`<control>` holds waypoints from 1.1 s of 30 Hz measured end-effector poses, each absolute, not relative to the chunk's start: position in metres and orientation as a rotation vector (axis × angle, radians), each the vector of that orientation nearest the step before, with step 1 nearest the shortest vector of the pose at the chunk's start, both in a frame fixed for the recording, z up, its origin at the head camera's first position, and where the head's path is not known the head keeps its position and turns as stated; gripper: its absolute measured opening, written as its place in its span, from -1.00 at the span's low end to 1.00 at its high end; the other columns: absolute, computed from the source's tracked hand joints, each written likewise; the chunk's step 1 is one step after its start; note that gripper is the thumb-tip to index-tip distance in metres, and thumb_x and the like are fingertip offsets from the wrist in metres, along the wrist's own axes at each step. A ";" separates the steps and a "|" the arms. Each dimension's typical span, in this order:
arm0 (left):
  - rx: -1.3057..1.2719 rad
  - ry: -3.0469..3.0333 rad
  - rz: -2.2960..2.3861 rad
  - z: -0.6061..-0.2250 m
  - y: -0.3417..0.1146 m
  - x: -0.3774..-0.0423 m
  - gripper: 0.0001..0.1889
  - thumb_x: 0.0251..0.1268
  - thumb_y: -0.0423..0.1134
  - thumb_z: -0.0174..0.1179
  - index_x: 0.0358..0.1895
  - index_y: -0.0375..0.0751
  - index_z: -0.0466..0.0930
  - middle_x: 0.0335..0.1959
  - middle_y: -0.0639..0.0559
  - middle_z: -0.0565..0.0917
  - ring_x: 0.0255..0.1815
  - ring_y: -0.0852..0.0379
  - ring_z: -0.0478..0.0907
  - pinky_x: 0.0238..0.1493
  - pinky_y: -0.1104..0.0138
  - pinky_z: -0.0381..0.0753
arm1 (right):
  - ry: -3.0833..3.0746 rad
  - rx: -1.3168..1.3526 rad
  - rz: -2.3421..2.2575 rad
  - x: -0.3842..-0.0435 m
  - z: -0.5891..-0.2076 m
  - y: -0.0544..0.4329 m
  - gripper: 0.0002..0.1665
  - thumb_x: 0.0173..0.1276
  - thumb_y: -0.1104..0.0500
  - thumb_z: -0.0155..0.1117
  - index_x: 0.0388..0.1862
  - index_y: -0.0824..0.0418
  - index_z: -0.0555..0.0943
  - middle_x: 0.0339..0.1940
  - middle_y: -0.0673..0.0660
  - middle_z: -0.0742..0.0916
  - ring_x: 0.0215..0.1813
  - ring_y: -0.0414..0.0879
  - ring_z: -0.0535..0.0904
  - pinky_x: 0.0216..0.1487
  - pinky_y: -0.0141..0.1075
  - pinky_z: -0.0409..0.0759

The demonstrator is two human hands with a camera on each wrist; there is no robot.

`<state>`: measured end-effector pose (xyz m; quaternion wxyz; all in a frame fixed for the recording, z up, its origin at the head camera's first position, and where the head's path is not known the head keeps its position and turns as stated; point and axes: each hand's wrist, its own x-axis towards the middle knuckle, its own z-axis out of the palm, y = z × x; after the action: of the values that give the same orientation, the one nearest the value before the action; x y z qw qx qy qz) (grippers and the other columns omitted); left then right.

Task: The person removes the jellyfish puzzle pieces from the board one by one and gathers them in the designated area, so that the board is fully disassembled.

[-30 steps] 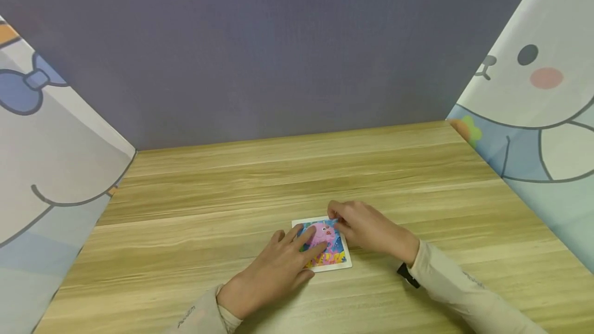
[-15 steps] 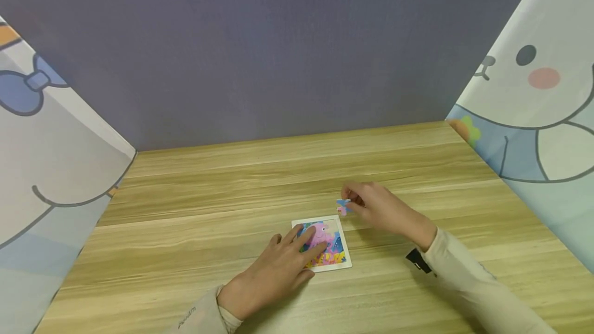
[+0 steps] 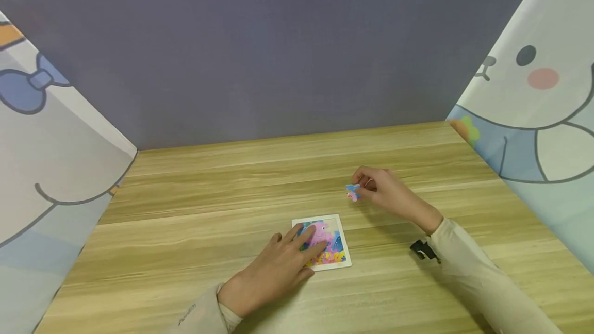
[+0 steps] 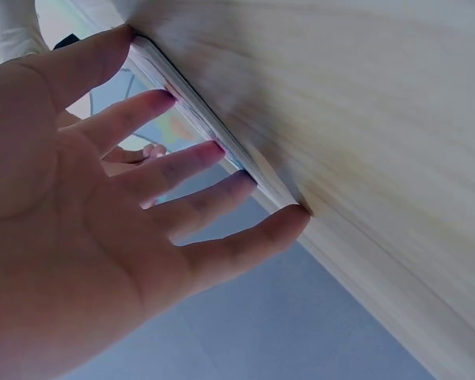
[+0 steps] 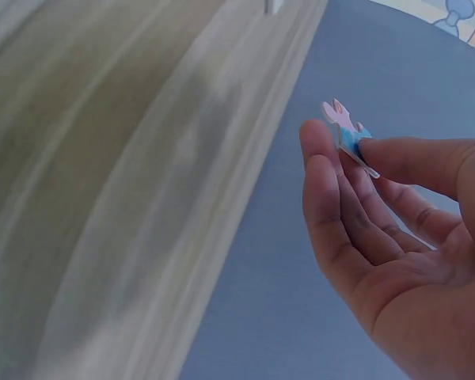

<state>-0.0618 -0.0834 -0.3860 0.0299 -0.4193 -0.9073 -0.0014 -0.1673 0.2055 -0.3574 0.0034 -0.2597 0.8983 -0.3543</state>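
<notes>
A small jigsaw puzzle (image 3: 340,244) in a white frame lies on the table, its picture pink, blue and yellow. At its top right corner a pale bare gap (image 3: 332,224) shows. My left hand (image 3: 274,269) rests with spread fingers over the puzzle's left side, hiding part of the picture; in the left wrist view its fingertips (image 4: 214,149) touch the puzzle and the table beside it. Beyond the puzzle, to the upper right, my right hand (image 3: 390,195) pinches a blue and pink puzzle piece (image 3: 352,193) between thumb and fingers, held above the table (image 5: 344,131).
The wooden table (image 3: 209,184) runs back to a plain grey-blue wall (image 3: 287,50). Panels with cartoon animals flank it, one on the left (image 3: 60,143) and one on the right (image 3: 533,92). A black strap-like thing (image 3: 423,250) sits under the right sleeve.
My right hand has lifted the puzzle piece out of the frame's top right corner and carried it away, up and to the right. The left hand has stayed in place.
</notes>
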 end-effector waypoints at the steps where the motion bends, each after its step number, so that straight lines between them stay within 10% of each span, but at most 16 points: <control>1: -1.295 -2.799 -0.009 -0.386 -0.083 -0.062 -0.46 0.46 0.04 0.14 0.45 0.11 0.38 0.44 -0.14 0.39 0.40 -0.19 0.37 0.00 -0.04 0.61 | 2.817 -0.807 -1.108 -0.168 -0.359 0.207 -0.86 0.37 0.38 0.28 -0.13 0.24 0.61 -0.27 0.08 0.73 -0.25 -0.11 0.71 -0.25 -0.29 0.65; 33: -1.227 -2.831 -0.150 -0.384 -0.105 -0.056 -0.55 0.36 -0.08 0.29 0.31 0.10 0.55 0.35 -0.24 0.47 0.30 -0.23 0.46 -0.12 -0.11 0.65 | 2.912 -0.641 -1.099 -0.185 -0.370 0.271 -0.84 0.26 0.48 0.31 -0.18 0.36 0.62 -0.29 0.19 0.72 -0.21 0.03 0.64 -0.18 -0.21 0.64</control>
<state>-0.0564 -0.1050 -0.3842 0.0262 -0.3970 -0.9161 -0.0487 -0.1849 0.2713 -0.3701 -0.0180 -0.2018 0.9162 -0.3458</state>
